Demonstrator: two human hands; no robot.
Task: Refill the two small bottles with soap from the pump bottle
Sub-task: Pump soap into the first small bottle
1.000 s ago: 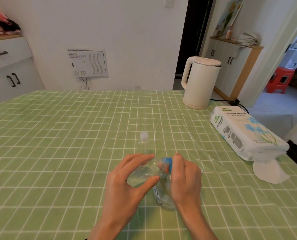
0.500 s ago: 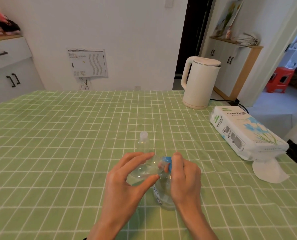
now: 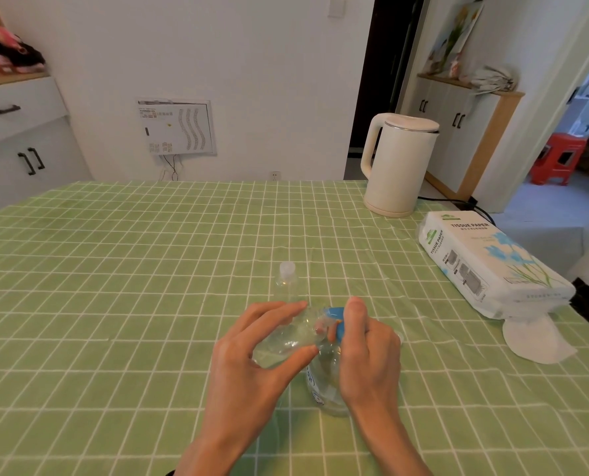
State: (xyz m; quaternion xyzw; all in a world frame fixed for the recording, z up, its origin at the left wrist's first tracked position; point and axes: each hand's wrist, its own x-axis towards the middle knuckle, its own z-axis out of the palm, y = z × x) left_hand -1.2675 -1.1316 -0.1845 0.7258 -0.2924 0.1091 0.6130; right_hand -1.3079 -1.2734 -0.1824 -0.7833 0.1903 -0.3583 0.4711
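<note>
Now, your left hand (image 3: 251, 365), pinch on tilted small bottle (image 3: 286, 341); your right hand (image 3: 365, 359), grip round adjoining pump head (image 3: 334, 311).

The small bottle (image 3: 281, 341) in the left hand (image 3: 248, 369) and the pump bottle (image 3: 324, 396) under the right hand (image 3: 368, 359) are clear glossy plastic; the pump head (image 3: 332, 311) is smooth blue plastic. Beneath both, the tablecloth (image 3: 114, 269) looks smooth and faintly shiny.
</note>
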